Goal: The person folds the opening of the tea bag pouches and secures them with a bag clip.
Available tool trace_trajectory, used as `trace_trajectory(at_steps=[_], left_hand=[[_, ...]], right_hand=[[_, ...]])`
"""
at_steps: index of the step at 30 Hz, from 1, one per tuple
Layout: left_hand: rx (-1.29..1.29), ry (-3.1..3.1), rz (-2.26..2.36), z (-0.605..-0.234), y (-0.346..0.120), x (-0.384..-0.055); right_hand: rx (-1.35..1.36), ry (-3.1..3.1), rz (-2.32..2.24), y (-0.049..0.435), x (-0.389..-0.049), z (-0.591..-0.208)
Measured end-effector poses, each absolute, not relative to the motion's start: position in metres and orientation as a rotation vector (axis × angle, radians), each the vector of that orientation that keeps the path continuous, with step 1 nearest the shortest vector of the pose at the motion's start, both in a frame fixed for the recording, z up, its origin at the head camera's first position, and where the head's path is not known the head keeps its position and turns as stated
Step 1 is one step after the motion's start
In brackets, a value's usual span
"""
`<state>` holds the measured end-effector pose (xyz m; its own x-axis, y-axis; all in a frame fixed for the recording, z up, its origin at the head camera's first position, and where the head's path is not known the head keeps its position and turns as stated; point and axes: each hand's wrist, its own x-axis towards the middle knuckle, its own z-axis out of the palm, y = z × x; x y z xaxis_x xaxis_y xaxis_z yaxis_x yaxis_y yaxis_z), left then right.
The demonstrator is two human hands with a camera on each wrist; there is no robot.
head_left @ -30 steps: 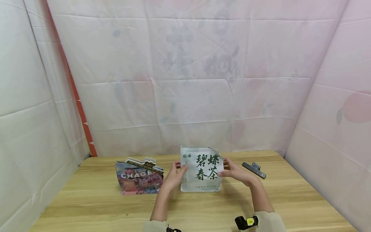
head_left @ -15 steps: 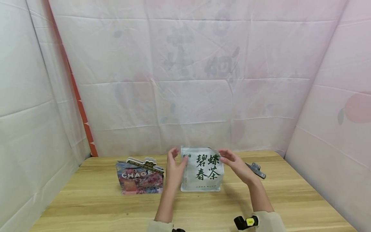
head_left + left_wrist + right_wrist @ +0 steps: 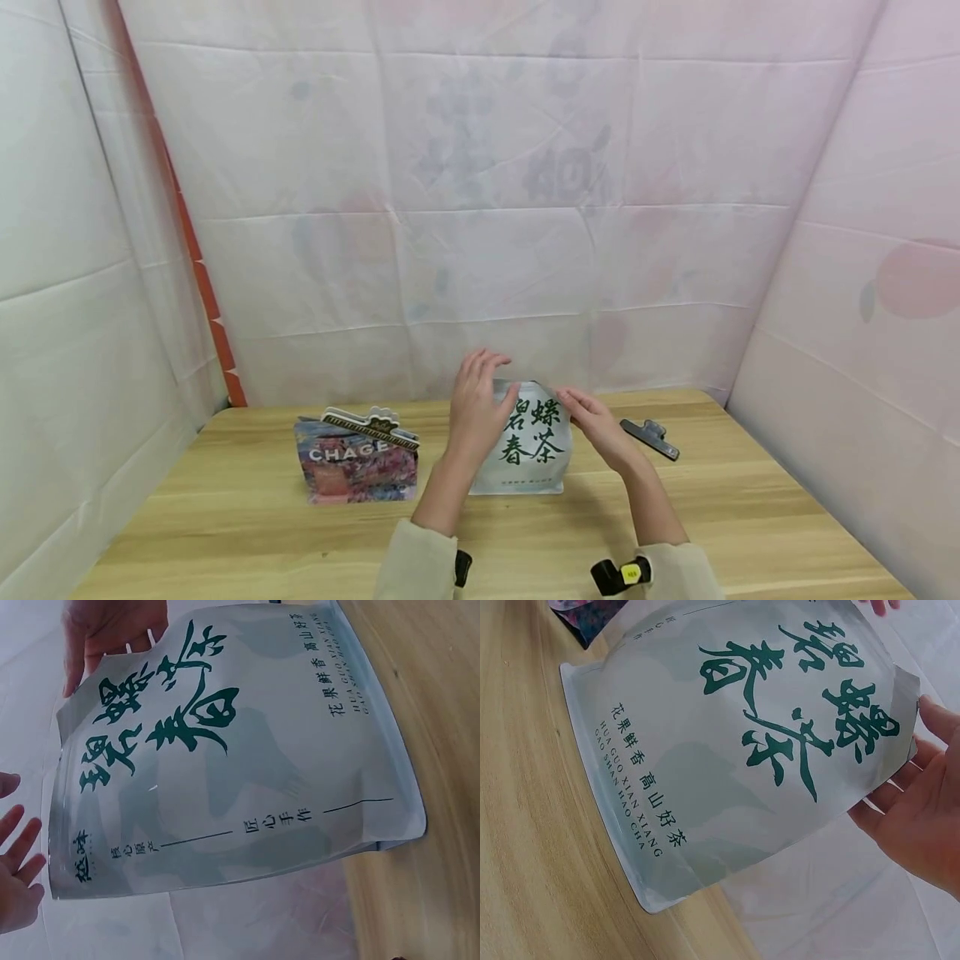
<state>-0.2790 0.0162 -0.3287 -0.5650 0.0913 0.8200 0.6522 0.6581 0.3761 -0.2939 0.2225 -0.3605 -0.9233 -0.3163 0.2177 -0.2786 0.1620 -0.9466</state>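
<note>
A pale green-white tea pouch [image 3: 525, 458] with large dark green Chinese characters stands upright mid-table. My right hand [image 3: 600, 429] holds its upper right corner; in the right wrist view the thumb [image 3: 941, 720] lies at the folded corner and the fingers go behind the pouch. My left hand [image 3: 476, 408] is raised at the upper left of the pouch, hiding part of its front. The left wrist view shows that hand's fingers [image 3: 19, 832] spread just off the pouch's top edge, around nothing.
To the left stands a colourful pouch [image 3: 356, 475] lettered "CHAGE", with a white and dark bag clip [image 3: 372, 427] across its top. A dark grey clip [image 3: 649, 438] lies right of the right hand. Pale cloth [image 3: 480, 275] hangs behind the wooden table [image 3: 262, 550].
Both hands have let go of the pouch's sides and moved up to its top. The left hand has risen further and shifted right; the right hand now holds the upper right corner.
</note>
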Motion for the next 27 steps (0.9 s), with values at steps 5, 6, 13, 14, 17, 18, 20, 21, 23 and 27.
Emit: trace_trajectory(at_steps=[5,6,13,14,17,18,20,21,23,27], left_hand=[[-0.613,-2.111,-0.735,-0.329,0.025,-0.285],[-0.603,-2.124,-0.712,-0.33,0.026,-0.286],[-0.514,-2.238,-0.49,-0.334,0.035,-0.288],[-0.508,-2.251,-0.475,-0.334,0.036,-0.288],[-0.494,-2.277,-0.473,-0.332,0.04,-0.288],[-0.486,-2.283,-0.465,-0.332,0.041,-0.288],[-0.469,-2.297,-0.447,-0.332,0.043,-0.287],[-0.459,-2.304,-0.43,-0.332,0.044,-0.287],[-0.436,-2.316,-0.391,-0.333,0.045,-0.286],[-0.413,-2.333,-0.356,-0.334,0.046,-0.286]], right_hand=[[-0.604,2.377,-1.894,0.222,-0.293,-0.359],[-0.606,2.381,-1.891,0.222,-0.293,-0.358],[-0.65,2.403,-1.861,0.219,-0.295,-0.357],[-0.649,2.409,-1.858,0.219,-0.295,-0.357],[-0.639,2.432,-1.847,0.219,-0.295,-0.357],[-0.636,2.446,-1.842,0.219,-0.295,-0.357],[-0.64,2.467,-1.84,0.218,-0.294,-0.356],[-0.646,2.481,-1.836,0.218,-0.294,-0.356],[-0.669,2.507,-1.828,0.216,-0.294,-0.356],[-0.693,2.574,-1.801,0.209,-0.29,-0.351]])
